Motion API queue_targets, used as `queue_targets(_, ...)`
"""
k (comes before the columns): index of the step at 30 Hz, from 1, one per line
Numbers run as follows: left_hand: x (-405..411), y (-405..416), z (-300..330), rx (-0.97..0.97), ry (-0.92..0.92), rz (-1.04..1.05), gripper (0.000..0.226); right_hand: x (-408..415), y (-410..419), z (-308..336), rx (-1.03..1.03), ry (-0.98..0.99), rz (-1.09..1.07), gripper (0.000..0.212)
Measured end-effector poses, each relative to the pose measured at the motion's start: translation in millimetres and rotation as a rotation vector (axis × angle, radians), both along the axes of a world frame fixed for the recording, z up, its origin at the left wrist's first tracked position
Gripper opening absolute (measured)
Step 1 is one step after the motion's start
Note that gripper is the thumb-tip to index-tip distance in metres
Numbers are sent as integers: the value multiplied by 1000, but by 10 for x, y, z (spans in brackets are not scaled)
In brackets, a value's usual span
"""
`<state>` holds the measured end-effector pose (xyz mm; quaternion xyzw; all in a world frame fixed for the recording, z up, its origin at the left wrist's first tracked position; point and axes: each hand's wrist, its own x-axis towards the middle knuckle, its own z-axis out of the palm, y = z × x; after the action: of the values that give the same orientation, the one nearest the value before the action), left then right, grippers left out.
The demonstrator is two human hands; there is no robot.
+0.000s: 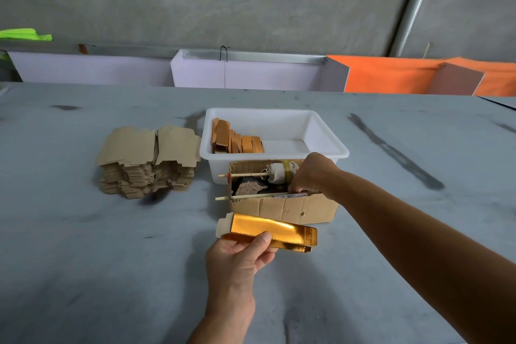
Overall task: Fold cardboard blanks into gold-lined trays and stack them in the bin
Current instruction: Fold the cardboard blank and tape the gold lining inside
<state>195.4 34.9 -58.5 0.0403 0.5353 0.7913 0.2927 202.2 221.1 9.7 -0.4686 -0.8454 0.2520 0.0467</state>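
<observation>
My left hand (240, 255) holds a partly folded gold-lined tray (268, 227) by its near long edge, thumb on top, just above the table. A white flap sticks out at the tray's left end. My right hand (312, 174) reaches into a small open cardboard box (282, 208) behind the tray, fingers curled down among its contents; what they hold is hidden. The white plastic bin (329, 145) stands behind the box with several folded trays (237, 139) leaning in its left half. A stack of flat cardboard blanks (148, 159) lies to the left of the bin.
The cardboard box holds two wooden sticks (251, 197), a roll of tape and rags. The grey table (83, 260) runs wide on all sides. White and orange panels (391, 75) stand along its far edge under a concrete wall.
</observation>
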Motion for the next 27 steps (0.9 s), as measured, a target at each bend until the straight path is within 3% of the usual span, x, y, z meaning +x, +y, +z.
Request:
queue_targets(6,-16,35,3,-7,21,-4,12,8,-35,66,-84,-12,-17,35)
queue_targets(16,-107,142,18,-26,12,13,13,11,-44,201,-199,8,-45,14)
queue_targets(27,-135,262,59,-17,38,4,17,59,-121,347,-122,-6,-45,25)
